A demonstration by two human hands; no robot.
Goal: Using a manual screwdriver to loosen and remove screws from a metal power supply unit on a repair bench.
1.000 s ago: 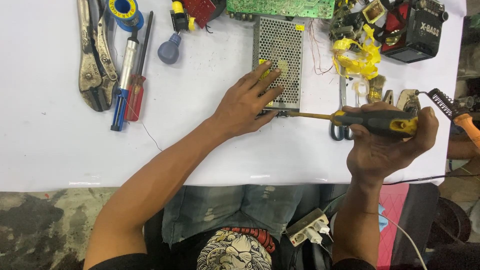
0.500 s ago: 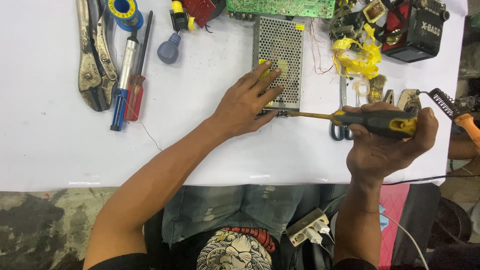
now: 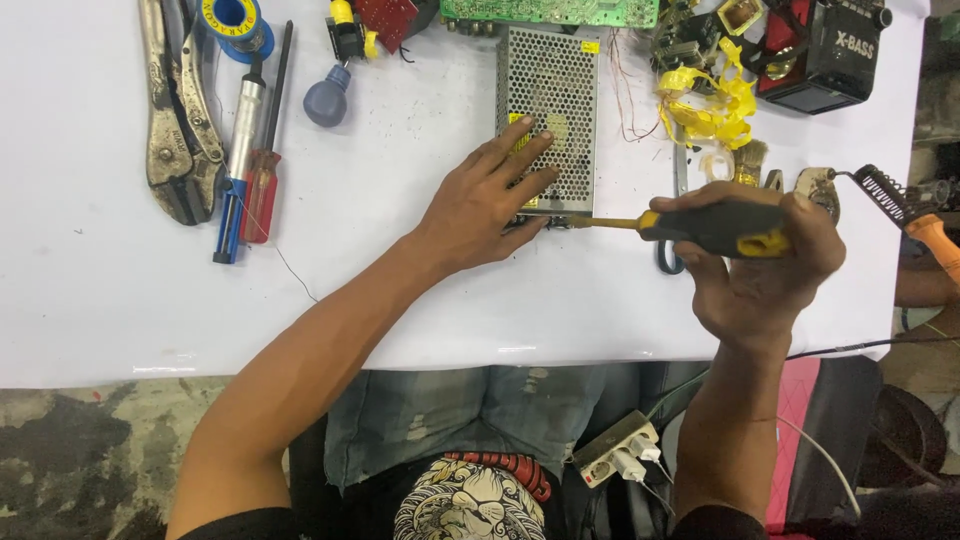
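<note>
Change: almost nothing to report against half a second back, both hands sit where they were and the screwdriver shaft keeps its line.
Right hand: right hand [image 3: 760, 265] at 3 o'clock, fist closed round the black-and-yellow screwdriver [image 3: 715, 228], shaft level and pointing toward 9 o'clock.
Tip: it meets the near edge of the perforated metal box [image 3: 548, 115]; the exact contact spot is too small to make out.
Left hand: left hand [image 3: 485, 205] at centre, open and flat, fingers spread over the near-left part of the box, pressing down on it.
Box: lies flat on the white bench [image 3: 400, 290], running from centre toward 12 o'clock.
Near: a white power strip [image 3: 615, 455] at 6 o'clock, below the bench edge by the person's lap.
In the way: scissors [image 3: 672, 250] lie partly hidden under the right hand.
Right side: a soldering iron [image 3: 915, 215] at 3 o'clock by the bench edge.
Left side: locking pliers [image 3: 175, 120], a blue-handled tool [image 3: 240, 160] and a red screwdriver [image 3: 265, 170] at 10 o'clock, well apart from both hands.
Far: blue bulb [image 3: 328, 98], yellow tape tangle [image 3: 710, 100], green circuit board [image 3: 550, 12] and a black radio [image 3: 825, 50] along 12 to 1 o'clock.
</note>
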